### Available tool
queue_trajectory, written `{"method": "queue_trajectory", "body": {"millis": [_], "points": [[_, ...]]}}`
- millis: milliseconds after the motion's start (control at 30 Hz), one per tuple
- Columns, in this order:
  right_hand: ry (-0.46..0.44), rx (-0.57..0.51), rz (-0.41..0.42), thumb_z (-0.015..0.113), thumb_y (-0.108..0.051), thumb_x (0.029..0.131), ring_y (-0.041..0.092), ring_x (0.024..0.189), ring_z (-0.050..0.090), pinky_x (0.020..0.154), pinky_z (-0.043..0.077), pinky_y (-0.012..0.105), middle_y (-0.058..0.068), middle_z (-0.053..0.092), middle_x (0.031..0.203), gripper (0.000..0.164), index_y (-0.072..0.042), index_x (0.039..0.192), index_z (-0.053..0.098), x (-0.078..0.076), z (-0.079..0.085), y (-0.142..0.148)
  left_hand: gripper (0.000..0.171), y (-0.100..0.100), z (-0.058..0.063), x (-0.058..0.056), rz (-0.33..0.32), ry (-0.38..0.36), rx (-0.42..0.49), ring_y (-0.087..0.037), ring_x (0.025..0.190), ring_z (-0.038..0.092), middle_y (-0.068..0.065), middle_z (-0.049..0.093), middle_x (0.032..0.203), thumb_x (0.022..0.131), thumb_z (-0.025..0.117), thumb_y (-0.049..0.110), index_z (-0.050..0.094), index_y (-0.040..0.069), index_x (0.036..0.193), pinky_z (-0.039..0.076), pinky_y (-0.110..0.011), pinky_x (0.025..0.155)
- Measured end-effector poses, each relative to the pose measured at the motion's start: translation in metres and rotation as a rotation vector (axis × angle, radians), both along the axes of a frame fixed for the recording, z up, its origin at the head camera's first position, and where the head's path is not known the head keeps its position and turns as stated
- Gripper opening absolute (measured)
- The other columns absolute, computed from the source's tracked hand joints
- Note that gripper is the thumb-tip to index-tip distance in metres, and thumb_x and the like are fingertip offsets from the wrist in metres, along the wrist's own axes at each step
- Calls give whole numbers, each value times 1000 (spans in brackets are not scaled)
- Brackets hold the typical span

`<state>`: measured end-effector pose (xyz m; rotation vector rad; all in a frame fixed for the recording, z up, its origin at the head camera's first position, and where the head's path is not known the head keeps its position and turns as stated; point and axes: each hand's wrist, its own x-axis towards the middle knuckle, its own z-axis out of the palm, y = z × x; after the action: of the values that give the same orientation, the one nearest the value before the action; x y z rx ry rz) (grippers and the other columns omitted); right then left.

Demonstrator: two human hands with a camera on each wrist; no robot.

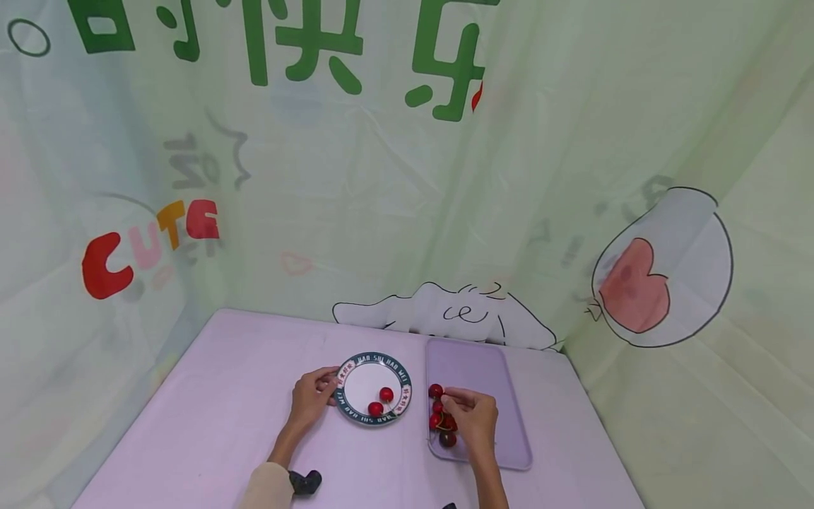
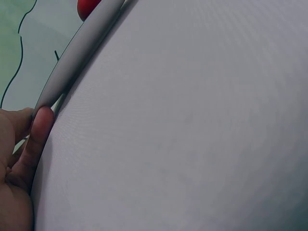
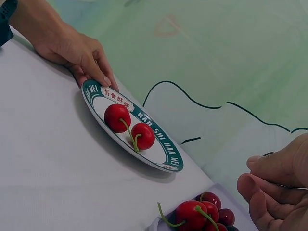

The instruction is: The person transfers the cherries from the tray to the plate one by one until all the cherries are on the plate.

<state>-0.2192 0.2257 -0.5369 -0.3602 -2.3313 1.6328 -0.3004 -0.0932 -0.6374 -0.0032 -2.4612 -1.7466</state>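
My left hand (image 1: 311,397) grips the left rim of a round plate (image 1: 340,406) with a dark green lettered border, thumb above and fingers beneath. In the right wrist view the plate is tilted. Two red cherries (image 3: 117,118) with green stems lie on it. My right hand (image 1: 473,417) is over the left part of a lilac tray (image 1: 473,360), beside several cherries (image 1: 448,440). In the right wrist view its fingers (image 3: 246,185) are bent near the thumb, with nothing seen between them. The left wrist view shows a fingertip (image 2: 44,118) under the plate's edge.
A pale tablecloth (image 1: 242,382) covers the table under plate and tray. Behind it hangs a light green printed curtain (image 1: 381,212), reaching down both sides. A small black object (image 1: 305,483) is by the left sleeve (image 1: 267,486).
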Motion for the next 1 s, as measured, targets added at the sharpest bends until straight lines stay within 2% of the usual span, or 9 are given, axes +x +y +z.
{"method": "queue_trajectory", "body": {"millis": [300,567,767,1000], "points": [[5,-11,4,82,0,93,11,75,77,68,59,14,23,83,101,18,8,109,82,5,1,2,35,0,-5,-1,5,-2,-10,-10,65,70,-11,72,107,106,69,7,72,6,141,58,-19,63],[-1,16,19,86,-2,91,7,77,74,68,59,15,18,84,99,19,4,109,83,6,-4,4,34,0,-5,-1,7,0,-12,-10,65,70,-10,72,106,106,69,8,73,6,140,57,-18,62],[24,129,47,89,-1,87,4,73,71,68,58,15,15,83,92,21,4,107,83,7,-11,4,34,0,-2,-1,14,-4,-15,-10,64,70,-10,73,105,106,70,8,73,6,139,55,-17,62],[81,301,26,98,-5,77,8,70,68,65,55,19,11,80,83,28,3,99,84,10,-16,5,34,1,-1,0,15,-3,-9,-11,65,69,-10,73,105,106,69,8,73,6,140,56,-18,61]]}}
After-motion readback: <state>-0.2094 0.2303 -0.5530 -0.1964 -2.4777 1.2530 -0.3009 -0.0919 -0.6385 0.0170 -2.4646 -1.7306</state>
